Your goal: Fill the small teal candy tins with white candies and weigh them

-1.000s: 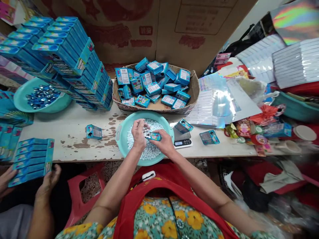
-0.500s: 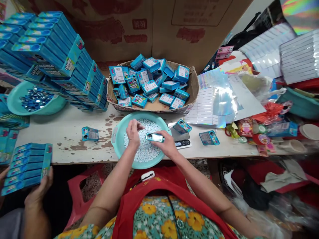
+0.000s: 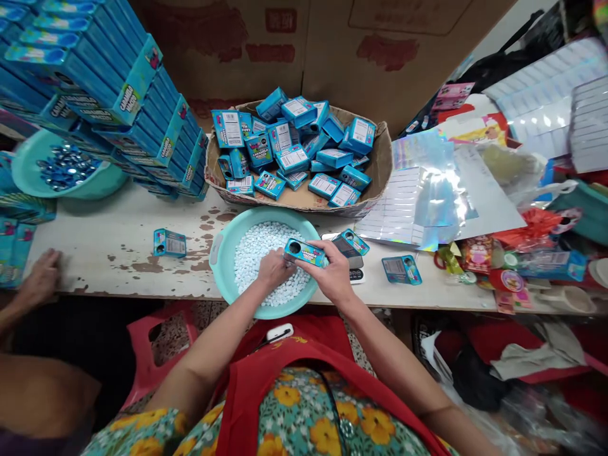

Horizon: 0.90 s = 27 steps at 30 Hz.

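Note:
My right hand (image 3: 331, 271) grips a small blue candy box (image 3: 306, 252) above the right side of a turquoise bowl (image 3: 219, 278). The printed front faces up, and a round dark opening shows at its left end. Just below that end is my left hand (image 3: 275, 271), fingers curled together; their tips are partly hidden, so I cannot make out what they hold. Small pale candies (image 3: 259, 253) fill much of the bowl. A digital scale (image 3: 356, 275) lies beside the bowl, partly covered by my right hand and another blue box (image 3: 350, 243).
A cardboard tray (image 3: 304, 204) of blue boxes stands behind the bowl. Stacked display packs (image 3: 128, 104) rise at the left, near a second bowl (image 3: 90, 188) of shiny blue pieces. Single boxes (image 3: 170, 243) lie on the table. A co-worker's hand (image 3: 45, 275) rests at the left edge.
My left hand has moved right and down to beneath the box. The box has turned to show its front. The co-worker's pack of boxes has left their hands. The view has shifted slightly.

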### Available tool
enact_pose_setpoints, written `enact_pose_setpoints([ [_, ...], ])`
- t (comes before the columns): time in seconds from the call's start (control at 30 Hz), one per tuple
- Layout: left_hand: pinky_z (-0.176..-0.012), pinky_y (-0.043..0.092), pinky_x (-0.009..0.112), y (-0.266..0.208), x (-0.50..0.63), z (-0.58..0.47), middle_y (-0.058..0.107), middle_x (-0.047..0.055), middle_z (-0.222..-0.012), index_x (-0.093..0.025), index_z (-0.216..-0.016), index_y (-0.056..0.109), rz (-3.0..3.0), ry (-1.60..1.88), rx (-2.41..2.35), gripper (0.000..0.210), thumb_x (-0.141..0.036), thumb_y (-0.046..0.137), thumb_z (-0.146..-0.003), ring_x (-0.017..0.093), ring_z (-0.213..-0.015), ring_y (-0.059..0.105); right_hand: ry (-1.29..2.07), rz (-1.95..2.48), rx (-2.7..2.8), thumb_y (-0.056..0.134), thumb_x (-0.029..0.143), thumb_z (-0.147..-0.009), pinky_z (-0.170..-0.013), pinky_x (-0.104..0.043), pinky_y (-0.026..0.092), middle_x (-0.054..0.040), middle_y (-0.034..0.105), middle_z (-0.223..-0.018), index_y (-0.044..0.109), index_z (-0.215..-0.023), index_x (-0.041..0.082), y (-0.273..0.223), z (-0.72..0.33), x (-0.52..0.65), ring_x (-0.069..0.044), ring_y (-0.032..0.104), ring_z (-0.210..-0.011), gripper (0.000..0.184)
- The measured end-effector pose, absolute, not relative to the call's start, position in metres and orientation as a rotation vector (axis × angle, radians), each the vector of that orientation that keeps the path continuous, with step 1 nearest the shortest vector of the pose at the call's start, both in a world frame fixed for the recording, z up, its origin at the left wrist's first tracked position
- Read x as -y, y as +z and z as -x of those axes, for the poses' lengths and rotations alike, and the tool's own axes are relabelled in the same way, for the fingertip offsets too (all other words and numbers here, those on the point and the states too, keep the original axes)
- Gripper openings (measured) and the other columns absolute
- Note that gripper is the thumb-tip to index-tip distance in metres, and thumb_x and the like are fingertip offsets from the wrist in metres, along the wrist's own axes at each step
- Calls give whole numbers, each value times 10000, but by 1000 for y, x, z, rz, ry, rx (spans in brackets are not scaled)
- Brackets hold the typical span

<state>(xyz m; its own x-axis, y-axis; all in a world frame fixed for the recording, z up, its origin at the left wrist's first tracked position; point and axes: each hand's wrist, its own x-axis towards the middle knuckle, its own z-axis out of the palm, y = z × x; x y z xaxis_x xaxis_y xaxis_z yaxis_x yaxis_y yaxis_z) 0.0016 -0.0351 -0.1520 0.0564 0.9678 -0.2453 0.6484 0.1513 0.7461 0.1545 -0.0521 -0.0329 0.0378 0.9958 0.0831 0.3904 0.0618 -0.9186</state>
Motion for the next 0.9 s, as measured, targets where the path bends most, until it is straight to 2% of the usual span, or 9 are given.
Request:
enact_pose_setpoints([
  [0.1, -660, 406, 277, -146, 31, 25, 576, 28, -716, -219, -677, 592, -1257, 719, -1749, 176, -331, 717, -622, 201, -737, 553, 937, 1507, 1498, 738, 363, -716, -838, -352, 482, -37, 643, -953, 642, -990, 229, -50, -146, 53, -212, 609, -914, 319],
  [0.17, -557, 382, 243, -136, 26, 33, 529, 0, -620, -208, -637, 548, -1089, 795, -1768, 231, -407, 655, -687, 151, -585, 506, 954, 1554, 1510, 734, 364, -714, -843, -358, 482, -38, 637, -958, 639, -995, 230, -61, -142, 56, -218, 609, -925, 326],
  [0.23, -454, 327, 223, -120, 21, 34, 509, -18, -596, -202, -658, 513, -924, 899, -1690, 296, -475, 576, -753, 107, -456, 432, 963, 1580, 1540, 731, 342, -713, -845, -361, 482, -38, 634, -968, 634, -1000, 233, -72, -138, 60, -221, 609, -932, 322],
  [0.3, -397, 279, 209, -99, 20, 29, 525, -24, -625, -199, -709, 498, -686, 1087, -1488, 296, -480, 573, -765, 80, -401, 399, 956, 1587, 1590, 725, 300, -713, -846, -364, 482, -40, 634, -977, 629, -1008, 234, -79, -133, 62, -225, 606, -939, 317],
  [0.4, -422, 354, 208, -70, 21, 19, 585, -4, -700, -186, -755, 518, -471, 1305, -1199, 249, -407, 634, -737, 91, -460, 501, 909, 1579, 1681, 713, 247, -716, -842, -370, 482, -51, 636, -976, 621, -1023, 231, -83, -123, 62, -238, 599, -950, 321],
  [0.53, -539, 481, 264, -50, 18, 11, 611, 0, -729, -174, -745, 539, -378, 1448, -1159, 235, -382, 648, -731, 125, -549, 595, 862, 1579, 1781, 721, 239, -710, -837, -384, 480, -55, 644, -968, 622, -1018, 235, -69, -113, 57, -250, 602, -948, 323],
  [0.7, -571, 501, 273, -41, 10, 10, 585, -29, -681, -172, -678, 510, -378, 1512, -1180, 259, -372, 665, -730, 111, -532, 591, 854, 1578, 1831, 749, 268, -697, -845, -391, 473, -50, 651, -969, 633, -1013, 243, -50, -113, 50, -254, 607, -953, 338],
  [0.83, -580, 499, 270, -37, 6, 8, 676, 34, -828, -168, -721, 528, -388, 1489, -1223, 277, -410, 660, -740, 127, -589, 621, 882, 1549, 1791, 748, 295, -702, -840, -382, 477, -44, 651, -957, 643, -1007, 248, -48, -114, 48, -247, 611, -944, 326],
  [0.9, -589, 497, 265, -35, 5, 7, 677, 42, -806, -166, -728, 541, -399, 1497, -1245, 286, -425, 662, -743, 136, -620, 629, 891, 1537, 1761, 752, 298, -699, -834, -372, 479, -45, 649, -961, 647, -1001, 241, -47, -114, 47, -244, 613, -942, 325],
])
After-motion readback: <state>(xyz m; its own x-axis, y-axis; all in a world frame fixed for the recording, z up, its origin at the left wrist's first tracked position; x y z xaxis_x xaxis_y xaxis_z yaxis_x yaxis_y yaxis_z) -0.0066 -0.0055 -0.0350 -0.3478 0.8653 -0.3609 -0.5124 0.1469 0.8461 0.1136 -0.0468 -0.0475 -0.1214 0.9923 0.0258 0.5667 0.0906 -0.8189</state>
